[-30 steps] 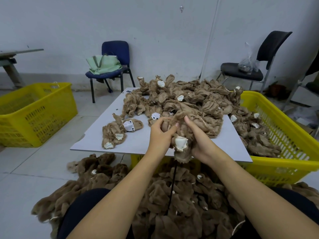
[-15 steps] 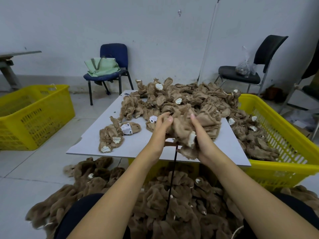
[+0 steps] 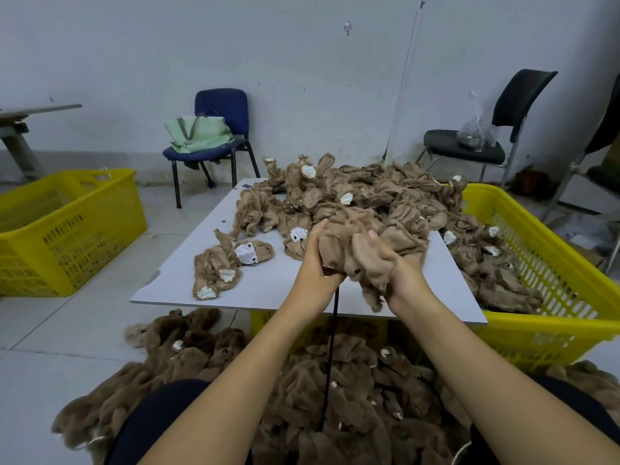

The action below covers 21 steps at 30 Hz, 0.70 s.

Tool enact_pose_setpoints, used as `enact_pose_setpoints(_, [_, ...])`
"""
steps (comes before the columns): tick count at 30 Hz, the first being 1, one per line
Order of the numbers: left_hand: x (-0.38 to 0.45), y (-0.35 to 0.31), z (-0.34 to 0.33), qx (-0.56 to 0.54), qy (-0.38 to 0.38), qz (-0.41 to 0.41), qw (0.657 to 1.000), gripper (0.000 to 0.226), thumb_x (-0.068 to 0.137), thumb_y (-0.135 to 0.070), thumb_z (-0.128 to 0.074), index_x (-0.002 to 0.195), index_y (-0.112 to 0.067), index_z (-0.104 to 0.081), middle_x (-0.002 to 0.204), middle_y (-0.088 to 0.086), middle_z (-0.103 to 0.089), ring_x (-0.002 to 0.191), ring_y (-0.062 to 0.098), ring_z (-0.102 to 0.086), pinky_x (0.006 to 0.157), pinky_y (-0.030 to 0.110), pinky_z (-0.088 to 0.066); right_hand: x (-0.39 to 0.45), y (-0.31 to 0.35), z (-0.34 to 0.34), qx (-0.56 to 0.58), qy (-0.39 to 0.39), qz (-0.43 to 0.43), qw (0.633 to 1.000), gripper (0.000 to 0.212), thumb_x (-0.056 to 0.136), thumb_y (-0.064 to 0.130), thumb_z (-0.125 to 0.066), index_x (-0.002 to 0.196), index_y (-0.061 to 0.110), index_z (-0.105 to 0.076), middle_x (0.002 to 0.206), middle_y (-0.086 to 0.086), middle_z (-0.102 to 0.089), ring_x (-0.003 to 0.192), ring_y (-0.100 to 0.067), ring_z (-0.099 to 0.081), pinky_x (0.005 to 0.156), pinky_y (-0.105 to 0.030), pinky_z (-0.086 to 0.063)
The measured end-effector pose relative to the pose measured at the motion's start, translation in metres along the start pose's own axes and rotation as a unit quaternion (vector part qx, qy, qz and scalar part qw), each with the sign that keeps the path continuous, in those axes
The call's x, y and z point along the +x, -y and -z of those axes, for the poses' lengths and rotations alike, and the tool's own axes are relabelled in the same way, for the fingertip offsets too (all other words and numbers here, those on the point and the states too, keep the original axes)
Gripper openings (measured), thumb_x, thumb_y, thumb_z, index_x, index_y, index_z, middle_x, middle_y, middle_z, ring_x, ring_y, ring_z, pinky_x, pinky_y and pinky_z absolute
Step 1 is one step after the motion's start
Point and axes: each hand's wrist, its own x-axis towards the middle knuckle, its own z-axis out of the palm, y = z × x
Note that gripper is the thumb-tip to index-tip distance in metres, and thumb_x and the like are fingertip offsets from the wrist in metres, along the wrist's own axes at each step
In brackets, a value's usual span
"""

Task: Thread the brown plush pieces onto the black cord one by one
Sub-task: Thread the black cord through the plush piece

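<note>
Fingers of both my left hand point(image 3: 313, 263) and right hand point(image 3: 396, 266) clamp one brown plush piece point(image 3: 355, 250) above the near table edge, black cord point(image 3: 330, 350) hanging straight down beneath the left, nearer hand.

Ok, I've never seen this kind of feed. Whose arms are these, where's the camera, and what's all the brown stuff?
There is no machine: the one camera sits on a person's head, looking down at their own bare arms. The left hand and right hand together grip a brown plush piece above a white board. A black cord hangs from under the hands into a heap of plush by their lap. A pile of pieces covers the board and spills into a yellow crate.
</note>
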Motion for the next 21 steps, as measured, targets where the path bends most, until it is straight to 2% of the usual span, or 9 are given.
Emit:
enact_pose_setpoints(2, [0.0, 0.001, 0.0, 0.038, -0.014, -0.01, 0.999, 0.059, 0.088, -0.012, -0.076, 0.134, -0.033, -0.046, 0.121, -0.019, -0.061, 0.111, 0.01, -0.062, 0.088, 0.027, -0.056, 0.002, 0.003, 0.003, 0.081, -0.016, -0.043, 0.996, 0.039, 0.107, 0.038, -0.042, 0.096, 0.009, -0.066, 0.069, -0.008, -0.072, 0.049, -0.018, -0.067, 0.04, -0.022, -0.048])
enact_pose_setpoints(5, [0.0, -0.002, -0.002, 0.039, -0.036, 0.014, 0.998, 0.032, 0.087, -0.023, -0.079, 0.111, -0.032, -0.061, 0.099, -0.009, -0.07, 0.089, 0.022, -0.07, 0.073, 0.032, -0.059, 0.003, 0.006, 0.004, 0.095, 0.014, -0.067, 0.993, 0.038, 0.108, 0.037, -0.042, 0.082, 0.015, -0.058, 0.048, -0.002, -0.059, 0.035, -0.013, -0.054, 0.033, -0.018, -0.04])
enact_pose_setpoints(7, [0.001, -0.004, -0.002, 0.008, -0.064, 0.03, 0.997, 0.024, 0.088, -0.02, -0.078, 0.105, -0.029, -0.064, 0.091, -0.004, -0.071, 0.082, 0.029, -0.071, 0.064, 0.03, -0.058, 0.003, 0.006, 0.004, 0.074, 0.092, -0.027, 0.993, 0.034, 0.105, 0.044, -0.047, 0.089, 0.019, -0.064, 0.063, -0.003, -0.066, 0.043, -0.01, -0.059, 0.038, -0.019, -0.046])
enact_pose_setpoints(9, [0.003, -0.006, 0.0, -0.045, -0.094, 0.057, 0.993, 0.018, 0.091, -0.018, -0.075, 0.105, -0.022, -0.065, 0.08, -0.002, -0.067, 0.072, 0.028, -0.066, 0.059, 0.034, -0.059, 0.003, 0.01, 0.002, 0.033, 0.176, 0.005, 0.984, 0.057, 0.092, 0.067, -0.045, 0.11, 0.022, -0.074, 0.097, -0.005, -0.076, 0.069, -0.011, -0.068, 0.058, -0.019, -0.054])
enact_pose_setpoints(11, [0.004, -0.008, 0.002, -0.097, -0.128, 0.095, 0.982, 0.017, 0.093, -0.022, -0.073, 0.105, -0.012, -0.065, 0.075, 0.008, -0.064, 0.064, 0.027, -0.06, 0.062, 0.046, -0.062, 0.005, 0.01, -0.001, 0.001, 0.221, 0.003, 0.975, 0.076, 0.079, 0.08, -0.044, 0.12, 0.025, -0.075, 0.112, -0.004, -0.073, 0.075, -0.011, -0.061, 0.063, -0.021, -0.049])
enact_pose_setpoints(13, [0.004, -0.008, 0.0, -0.117, -0.137, 0.114, 0.977, 0.031, 0.094, -0.028, -0.071, 0.105, 0.001, -0.065, 0.075, 0.016, -0.063, 0.059, 0.026, -0.058, 0.06, 0.043, -0.06, 0.005, 0.008, -0.003, -0.037, 0.224, 0.011, 0.974, 0.066, 0.079, 0.075, -0.05, 0.118, 0.028, -0.075, 0.114, -0.003, -0.071, 0.078, -0.013, -0.055, 0.067, -0.022, -0.042])
enact_pose_setpoints(15, [0.003, -0.008, -0.004, -0.134, -0.138, 0.133, 0.972, 0.035, 0.096, -0.031, -0.068, 0.106, 0.003, -0.065, 0.074, 0.016, -0.063, 0.055, 0.022, -0.057, 0.055, 0.035, -0.055, 0.004, 0.007, -0.003, -0.131, 0.221, 0.036, 0.966, 0.051, 0.078, 0.063, -0.064, 0.12, 0.034, -0.069, 0.129, 0.003, -0.066, 0.095, -0.015, -0.058, 0.078, -0.023, -0.039])
enact_pose_setpoints(18, [0.003, -0.008, -0.008, -0.143, -0.139, 0.162, 0.966, 0.026, 0.1, -0.028, -0.061, 0.098, -0.003, -0.066, 0.067, 0.012, -0.064, 0.052, 0.018, -0.057, 0.052, 0.03, -0.051, 0.005, 0.007, 0.0, -0.201, 0.23, 0.066, 0.95, 0.066, 0.065, 0.045, -0.09, 0.123, 0.039, -0.06, 0.128, 0.01, -0.069, 0.114, -0.003, -0.064, 0.086, -0.02, -0.05])
enact_pose_setpoints(21, [0.006, -0.006, -0.01, -0.13, -0.127, 0.171, 0.968, 0.025, 0.101, -0.027, -0.059, 0.096, -0.005, -0.068, 0.07, 0.015, -0.063, 0.056, 0.022, -0.057, 0.052, 0.031, -0.051, 0.008, 0.008, 0.002, -0.167, 0.254, 0.059, 0.951, 0.082, 0.067, 0.026, -0.091, 0.141, 0.025, -0.055, 0.133, -0.004, -0.067, 0.123, -0.019, -0.064, 0.094, -0.033, -0.055])
